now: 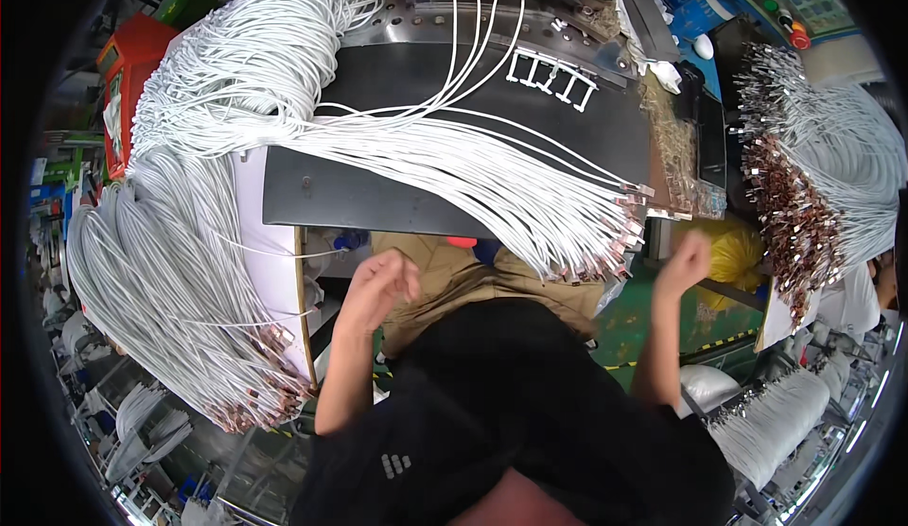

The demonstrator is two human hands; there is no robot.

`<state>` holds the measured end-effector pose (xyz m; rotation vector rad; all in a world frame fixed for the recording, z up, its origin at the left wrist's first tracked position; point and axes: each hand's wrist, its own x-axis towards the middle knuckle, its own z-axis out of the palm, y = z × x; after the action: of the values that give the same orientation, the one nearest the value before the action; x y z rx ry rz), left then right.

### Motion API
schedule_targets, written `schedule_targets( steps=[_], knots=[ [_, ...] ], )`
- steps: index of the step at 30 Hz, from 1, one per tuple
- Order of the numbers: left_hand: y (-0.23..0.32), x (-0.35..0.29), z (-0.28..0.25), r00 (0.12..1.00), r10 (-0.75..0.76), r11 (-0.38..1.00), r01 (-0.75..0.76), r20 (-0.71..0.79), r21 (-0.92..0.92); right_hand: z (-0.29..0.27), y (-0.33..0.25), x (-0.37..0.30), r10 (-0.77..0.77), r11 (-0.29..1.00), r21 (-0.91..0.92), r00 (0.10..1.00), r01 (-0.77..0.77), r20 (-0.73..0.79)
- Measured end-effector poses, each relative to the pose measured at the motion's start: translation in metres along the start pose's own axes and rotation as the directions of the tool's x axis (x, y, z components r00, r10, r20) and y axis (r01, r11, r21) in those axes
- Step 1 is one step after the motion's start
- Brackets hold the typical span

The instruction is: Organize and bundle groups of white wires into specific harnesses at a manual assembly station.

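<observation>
My left hand (382,282) hovers above my lap near the front edge of the black plate, its fingers loosely bent and apart with nothing seen in them. Out to the right, my right hand (688,261) is raised and curled closed; blur hides whatever may be in it. It is nearest to the connector ends of a bundle of white cables (473,171), which lies across the black plate (378,81) and hangs over its front edge. Several cables rise from that bundle into the metal machine (445,6) at the back. A white comb-shaped plastic piece (551,77) rests on the plate.
A large cable heap (246,53) fills the back left. Another cable bundle (170,280) lies on the left side board (270,242). At right are more cables with copper-coloured ends (794,214), a yellow bag (733,254) and a control panel (813,6).
</observation>
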<state>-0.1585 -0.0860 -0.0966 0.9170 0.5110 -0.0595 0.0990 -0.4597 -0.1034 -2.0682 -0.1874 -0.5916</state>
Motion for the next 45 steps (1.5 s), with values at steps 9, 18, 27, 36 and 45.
schedule_targets(
  steps=[9,18,27,36,45],
  knots=[
    [-0.032,0.038,-0.037,0.800,0.297,0.940,-0.342,-0.522,0.011,0.025,0.019,-0.125,0.527,0.783,0.005,0.668,-0.621,0.525],
    [-0.049,0.037,-0.048,0.780,0.210,0.949,-0.308,-0.590,-0.070,-0.004,0.088,-0.127,0.408,0.902,-0.241,0.530,-0.357,0.744],
    [-0.041,0.035,-0.051,0.792,0.182,0.963,-0.263,-0.583,-0.058,0.006,0.079,-0.098,-0.041,0.994,-0.015,0.505,0.107,0.862],
    [-0.056,0.036,-0.007,0.727,0.402,0.915,-0.298,-0.556,0.272,0.006,0.015,-0.034,0.035,0.999,-0.031,0.396,-0.017,0.918],
    [0.056,0.065,0.097,0.649,0.385,-0.455,-0.485,0.656,0.747,0.029,-0.099,0.102,-0.331,0.917,0.399,0.525,-0.019,0.784]
  ],
)
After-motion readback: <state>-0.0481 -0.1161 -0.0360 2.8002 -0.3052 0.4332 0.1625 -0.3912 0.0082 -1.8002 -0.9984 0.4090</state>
